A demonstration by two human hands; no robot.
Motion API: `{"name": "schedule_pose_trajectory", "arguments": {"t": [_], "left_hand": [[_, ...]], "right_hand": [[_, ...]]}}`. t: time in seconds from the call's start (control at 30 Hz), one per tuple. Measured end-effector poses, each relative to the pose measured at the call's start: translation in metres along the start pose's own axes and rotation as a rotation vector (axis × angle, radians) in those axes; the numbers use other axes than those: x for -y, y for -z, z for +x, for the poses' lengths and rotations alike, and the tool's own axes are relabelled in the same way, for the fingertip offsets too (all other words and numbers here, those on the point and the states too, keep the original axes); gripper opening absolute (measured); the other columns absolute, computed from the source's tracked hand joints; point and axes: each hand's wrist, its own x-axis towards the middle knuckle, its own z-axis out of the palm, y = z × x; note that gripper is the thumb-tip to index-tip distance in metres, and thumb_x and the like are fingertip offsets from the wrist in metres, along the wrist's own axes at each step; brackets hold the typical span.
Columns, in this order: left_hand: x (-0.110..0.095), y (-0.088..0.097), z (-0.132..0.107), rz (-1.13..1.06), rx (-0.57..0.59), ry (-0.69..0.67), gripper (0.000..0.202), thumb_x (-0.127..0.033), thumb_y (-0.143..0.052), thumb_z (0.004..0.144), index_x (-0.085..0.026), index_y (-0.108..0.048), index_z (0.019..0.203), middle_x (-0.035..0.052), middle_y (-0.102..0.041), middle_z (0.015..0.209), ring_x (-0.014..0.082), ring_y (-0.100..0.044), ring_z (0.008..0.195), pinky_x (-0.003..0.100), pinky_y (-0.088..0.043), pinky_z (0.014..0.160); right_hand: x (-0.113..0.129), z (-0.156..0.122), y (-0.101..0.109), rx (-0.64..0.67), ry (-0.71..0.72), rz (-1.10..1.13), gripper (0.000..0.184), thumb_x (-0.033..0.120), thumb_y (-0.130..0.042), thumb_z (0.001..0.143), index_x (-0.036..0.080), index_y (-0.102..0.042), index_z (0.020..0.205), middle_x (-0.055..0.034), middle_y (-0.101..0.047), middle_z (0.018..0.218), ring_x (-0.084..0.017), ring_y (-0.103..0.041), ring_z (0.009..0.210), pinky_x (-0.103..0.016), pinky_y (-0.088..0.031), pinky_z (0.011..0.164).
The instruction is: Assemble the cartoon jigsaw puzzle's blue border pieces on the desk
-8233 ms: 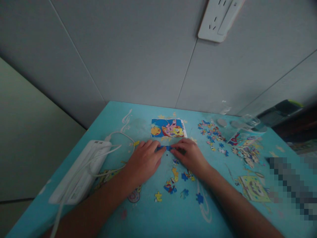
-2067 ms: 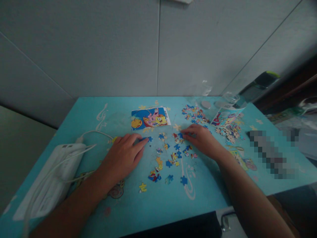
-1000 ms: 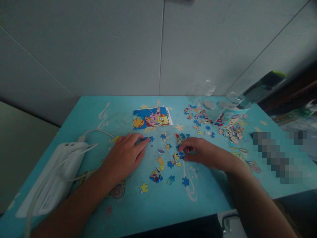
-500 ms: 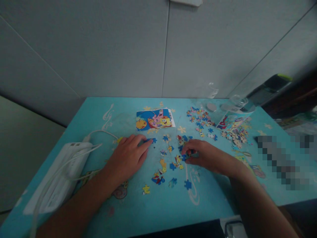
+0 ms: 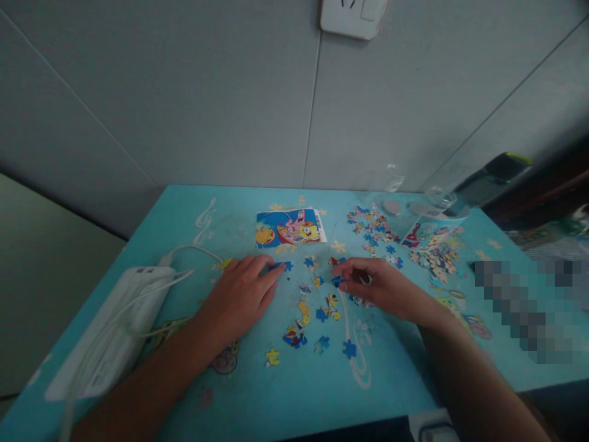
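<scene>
My left hand (image 5: 242, 293) lies low on the table with its fingers extended. Its thumb touches blue jigsaw puzzle pieces (image 5: 287, 266), partly covered by the fingers. My right hand (image 5: 375, 283) has thumb and index finger closed on a blue puzzle piece (image 5: 338, 281) just above the table. Other pieces show partly beneath and behind that hand. Between and below the hands lie loose pieces, among them a yellow one (image 5: 272, 356), a blue one (image 5: 349, 349) and a small red-and-blue cluster (image 5: 294, 336). A cartoon picture card (image 5: 289, 228) lies beyond my hands.
A pile of pieces (image 5: 372, 224) lies at the back right, with another pile (image 5: 437, 261) beside a clear container with a cartoon label (image 5: 430, 232). A white power strip (image 5: 113, 331) with cables is on the left. Behind the table stands a grey wall (image 5: 221, 104).
The view has tilted up, showing more of the wall socket. My right hand has moved slightly farther from me, exposing pieces under its palm. My left hand stays in place on the table.
</scene>
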Motion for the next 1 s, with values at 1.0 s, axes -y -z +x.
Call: {"name": "schedule_pose_trajectory", "arguments": {"t": [1.0], "left_hand": [[-0.007, 0.007, 0.0, 0.03, -0.027, 0.005, 0.036, -0.023, -0.047, 0.099, -0.024, -0.058, 0.133, 0.0098, -0.06, 0.114, 0.0258, -0.054, 0.102, 0.043, -0.044, 0.085]], "right_hand": [[0.007, 0.04, -0.036, -0.168, -0.147, 0.313, 0.026, 0.039, -0.069, 0.085, 0.019, -0.071, 0.101, -0.0063, -0.075, 0.084, -0.018, -0.069, 0.071, -0.029, -0.05, 0.061]]}}
